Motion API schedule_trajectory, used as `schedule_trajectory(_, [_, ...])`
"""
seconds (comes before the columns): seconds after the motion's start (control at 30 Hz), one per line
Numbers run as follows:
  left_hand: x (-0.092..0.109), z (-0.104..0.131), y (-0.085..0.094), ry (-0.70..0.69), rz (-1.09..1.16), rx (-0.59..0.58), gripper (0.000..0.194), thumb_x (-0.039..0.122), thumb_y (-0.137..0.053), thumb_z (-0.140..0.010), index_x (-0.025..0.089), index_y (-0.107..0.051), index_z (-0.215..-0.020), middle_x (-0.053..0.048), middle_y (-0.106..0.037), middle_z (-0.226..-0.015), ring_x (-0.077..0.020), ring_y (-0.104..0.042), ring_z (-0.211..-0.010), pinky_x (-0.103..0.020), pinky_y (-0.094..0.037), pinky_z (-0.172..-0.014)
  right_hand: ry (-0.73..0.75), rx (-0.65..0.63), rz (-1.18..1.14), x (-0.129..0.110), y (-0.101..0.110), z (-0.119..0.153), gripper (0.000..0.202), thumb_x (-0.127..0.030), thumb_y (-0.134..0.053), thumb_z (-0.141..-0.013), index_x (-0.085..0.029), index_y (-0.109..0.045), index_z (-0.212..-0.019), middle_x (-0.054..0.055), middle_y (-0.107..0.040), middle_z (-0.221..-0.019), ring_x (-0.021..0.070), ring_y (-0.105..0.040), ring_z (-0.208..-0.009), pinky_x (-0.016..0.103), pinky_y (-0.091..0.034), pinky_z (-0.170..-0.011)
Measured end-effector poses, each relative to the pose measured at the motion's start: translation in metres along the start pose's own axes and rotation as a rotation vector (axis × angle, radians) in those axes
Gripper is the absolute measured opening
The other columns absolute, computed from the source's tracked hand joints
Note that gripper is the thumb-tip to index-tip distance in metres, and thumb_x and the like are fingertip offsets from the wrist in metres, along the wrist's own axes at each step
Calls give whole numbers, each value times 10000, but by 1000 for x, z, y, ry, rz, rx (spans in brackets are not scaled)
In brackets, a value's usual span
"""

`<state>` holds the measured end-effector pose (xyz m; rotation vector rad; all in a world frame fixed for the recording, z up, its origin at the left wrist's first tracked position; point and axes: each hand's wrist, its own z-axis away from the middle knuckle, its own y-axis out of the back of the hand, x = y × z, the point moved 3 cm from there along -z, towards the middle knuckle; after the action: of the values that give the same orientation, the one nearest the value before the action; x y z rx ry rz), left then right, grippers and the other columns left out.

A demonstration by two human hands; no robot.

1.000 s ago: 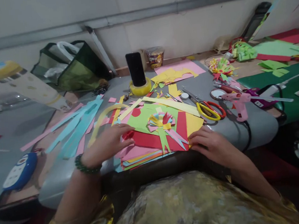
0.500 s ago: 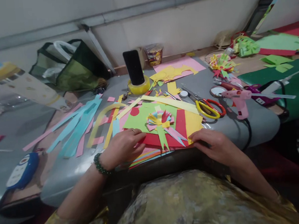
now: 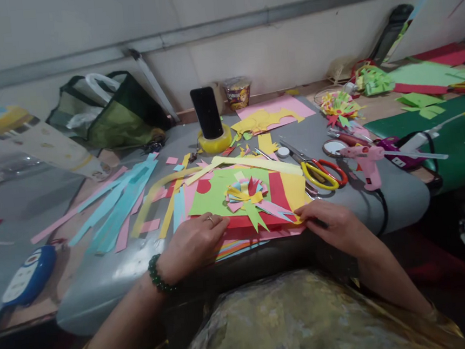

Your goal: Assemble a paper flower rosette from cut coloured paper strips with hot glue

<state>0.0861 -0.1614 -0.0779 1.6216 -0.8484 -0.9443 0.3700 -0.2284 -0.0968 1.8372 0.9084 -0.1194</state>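
My left hand (image 3: 199, 236), with a ring and a green bead bracelet (image 3: 160, 273), grips the left end of a red paper sheet (image 3: 245, 221). My right hand (image 3: 334, 224) pinches the near right corner of yellow paper (image 3: 294, 188). Between the hands, a multicoloured paper rosette (image 3: 247, 193) with green and pink tails rests on a light green sheet (image 3: 208, 201). A red strip (image 3: 278, 189) lies right of the rosette. Underneath, a pink sheet (image 3: 270, 231) and several coloured sheets stick out towards me. My thumbs are partly hidden.
Yellow-and-red-handled scissors (image 3: 320, 174) and a pink glue gun (image 3: 367, 162) lie to the right. A phone (image 3: 206, 111) stands on a yellow tape roll (image 3: 215, 139) behind. Blue paper strips (image 3: 125, 205) and a blue-and-white device (image 3: 29, 275) are on the left.
The near edge of the papers has lifted slightly, and more pink sheet shows beneath. The yellow corner in my right hand is bent more. The whole view has shifted a little.
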Motion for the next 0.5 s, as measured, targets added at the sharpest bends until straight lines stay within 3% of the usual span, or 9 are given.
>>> schedule_trajectory(0.3, [14,6,1,-19,-6,81,193,53,-493,-903,165,-649,-902,-79,-719,-846,-192,-650,-705,-280,-522,-579,-22,-74,-54,11,5,-8,233,-75,-481,-866,-236,-648,-862,68,-768,-936,197,-739,-873,319,-620,-744])
schedule_trajectory(0.4, [18,5,0,-36,-36,135,224,22,-473,-890,159,-648,-864,-77,-711,-808,-189,-642,-678,-275,-514,-560,14,84,32,-4,22,-14,243,-66,-495,-856,-263,-630,-901,69,-762,-946,231,-735,-887,370,-620,-748])
schedule_trajectory(0.5, [21,4,1,-29,-57,155,239,-12,-473,-868,141,-657,-868,-79,-705,-798,-193,-646,-680,-278,-516,-561,23,235,67,-35,53,9,240,-83,-521,-883,-305,-610,-907,52,-755,-992,260,-715,-910,435,-609,-776])
